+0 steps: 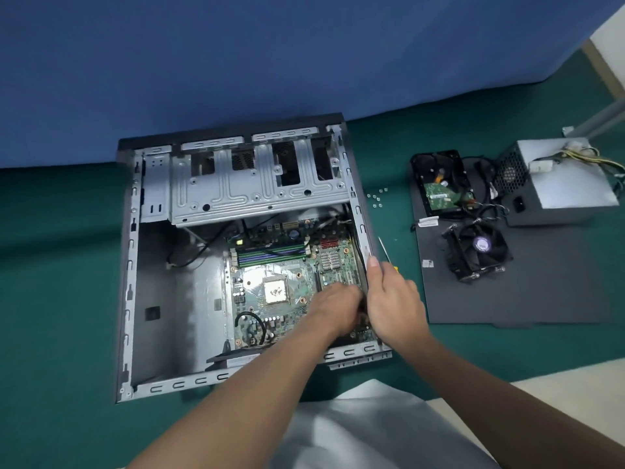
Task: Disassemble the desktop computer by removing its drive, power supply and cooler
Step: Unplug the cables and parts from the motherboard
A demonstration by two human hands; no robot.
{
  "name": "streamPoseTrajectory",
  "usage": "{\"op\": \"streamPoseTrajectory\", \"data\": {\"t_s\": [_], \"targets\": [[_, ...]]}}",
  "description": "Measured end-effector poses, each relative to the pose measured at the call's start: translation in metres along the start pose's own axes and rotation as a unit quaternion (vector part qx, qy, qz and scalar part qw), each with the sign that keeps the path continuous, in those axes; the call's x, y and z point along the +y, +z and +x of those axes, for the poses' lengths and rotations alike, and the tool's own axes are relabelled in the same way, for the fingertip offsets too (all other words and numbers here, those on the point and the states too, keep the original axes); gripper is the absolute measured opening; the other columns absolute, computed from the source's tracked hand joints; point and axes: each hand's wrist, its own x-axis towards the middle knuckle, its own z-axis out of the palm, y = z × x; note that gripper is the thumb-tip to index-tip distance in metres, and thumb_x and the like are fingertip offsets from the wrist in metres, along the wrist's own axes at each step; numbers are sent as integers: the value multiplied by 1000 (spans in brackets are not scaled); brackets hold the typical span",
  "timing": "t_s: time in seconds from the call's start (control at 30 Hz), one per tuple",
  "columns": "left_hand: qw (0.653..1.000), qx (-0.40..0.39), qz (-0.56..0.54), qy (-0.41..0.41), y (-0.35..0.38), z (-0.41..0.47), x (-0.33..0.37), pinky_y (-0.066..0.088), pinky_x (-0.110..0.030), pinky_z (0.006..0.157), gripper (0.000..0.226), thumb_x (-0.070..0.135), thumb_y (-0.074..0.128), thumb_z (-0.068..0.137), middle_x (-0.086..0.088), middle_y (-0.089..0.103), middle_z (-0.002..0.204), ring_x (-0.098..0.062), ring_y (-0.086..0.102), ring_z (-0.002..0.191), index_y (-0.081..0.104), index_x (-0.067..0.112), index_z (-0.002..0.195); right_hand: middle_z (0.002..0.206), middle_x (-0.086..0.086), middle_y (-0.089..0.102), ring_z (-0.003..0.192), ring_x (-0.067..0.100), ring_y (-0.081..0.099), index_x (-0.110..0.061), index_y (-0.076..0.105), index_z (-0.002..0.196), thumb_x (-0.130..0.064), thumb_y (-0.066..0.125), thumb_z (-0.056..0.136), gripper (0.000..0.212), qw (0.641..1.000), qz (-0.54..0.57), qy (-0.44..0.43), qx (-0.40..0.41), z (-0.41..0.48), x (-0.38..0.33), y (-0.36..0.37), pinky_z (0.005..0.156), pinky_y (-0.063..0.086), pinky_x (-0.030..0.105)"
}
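The open computer case (135,299) lies flat on the green table with its motherboard (270,265) exposed and the bare processor (276,292) showing. My left hand (334,306) reaches into the case at the board's right edge, fingers curled down onto something I cannot make out. My right hand (392,299) grips the case's right wall, thumb up along the metal edge. To the right, outside the case, lie the hard drive (439,184), the power supply (561,184) and the cooler fan (477,252).
A dark side panel (524,299) lies under the removed parts. A yellow-handled screwdriver (385,253) rests beside the case behind my right hand. Several small screws (377,198) sit near the case's right side. A blue wall stands behind; white cloth covers my lap.
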Motion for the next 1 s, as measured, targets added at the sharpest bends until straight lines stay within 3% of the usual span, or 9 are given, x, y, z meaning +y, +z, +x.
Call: {"op": "streamPoseTrajectory", "data": {"t_s": [0.13, 0.27, 0.47, 0.63, 0.7, 0.8, 0.9, 1.0], "targets": [[998, 9, 41, 40, 0, 9, 5, 45, -33, 71, 13, 14, 48, 96, 1, 49, 69, -14, 46, 60, 53, 16, 85, 105, 11, 65, 101, 33, 53, -15, 57, 107, -53, 18, 99, 55, 1000, -19, 9, 7, -2, 0, 0, 76, 30, 39], [998, 7, 38, 50, 1, 13, 9, 40, -32, 72, 16, 18, 43, 99, -1, 53, 72, -18, 51, 69, 48, 17, 84, 101, 11, 66, 100, 32, 55, -15, 57, 108, -54, 17, 99, 57, 999, -38, 3, 11, -2, -2, -2, 75, 33, 38], [998, 22, 20, 50, 3, 13, 8, 41, -38, 96, 17, 16, 41, 97, -4, 61, 90, -20, 55, 89, 58, 14, 95, 96, 11, 66, 95, 32, 58, -14, 59, 107, -54, 18, 99, 57, 999, -39, -5, 19, -3, -5, -5, 79, 42, 41], [997, 31, 25, 66, 5, 11, 9, 38, -37, 96, 24, 11, 38, 95, -7, 65, 96, -22, 52, 90, 60, 12, 105, 99, 12, 66, 99, 33, 56, -14, 59, 107, -53, 18, 99, 57, 999, -43, -1, 14, -3, -5, -5, 79, 39, 41], [997, 36, 21, 63, 4, 9, 9, 39, -37, 93, 19, 9, 40, 94, -6, 63, 88, -22, 52, 84, 59, 12, 99, 100, 12, 66, 100, 34, 56, -14, 59, 107, -53, 18, 99, 57, 999, -43, -1, 13, -3, -5, -5, 78, 37, 41], [998, 58, -1, 2, 6, 7, 7, 44, -34, 77, 22, 9, 51, 92, 1, 50, 66, -15, 45, 59, 48, 17, 71, 100, 12, 66, 101, 34, 55, -15, 58, 105, -54, 19, 99, 56, 999, -43, 4, 11, -3, -4, -5, 78, 36, 41], [995, 64, -54, -57, 6, 9, 5, 44, -32, 64, 31, 12, 57, 91, 1, 48, 65, -12, 43, 54, 42, 19, 65, 100, 11, 66, 100, 34, 55, -16, 58, 104, -54, 19, 99, 55, 999, -50, 4, 13, -2, -4, -4, 74, 32, 40], [998, 46, -35, -13, 4, 8, 7, 44, -33, 66, 35, 9, 54, 91, 0, 45, 62, -12, 40, 53, 39, 21, 62, 99, 11, 66, 99, 33, 56, -16, 58, 105, -53, 18, 99, 55, 999, -53, 1, 13, -2, -5, -5, 75, 36, 42]]}}
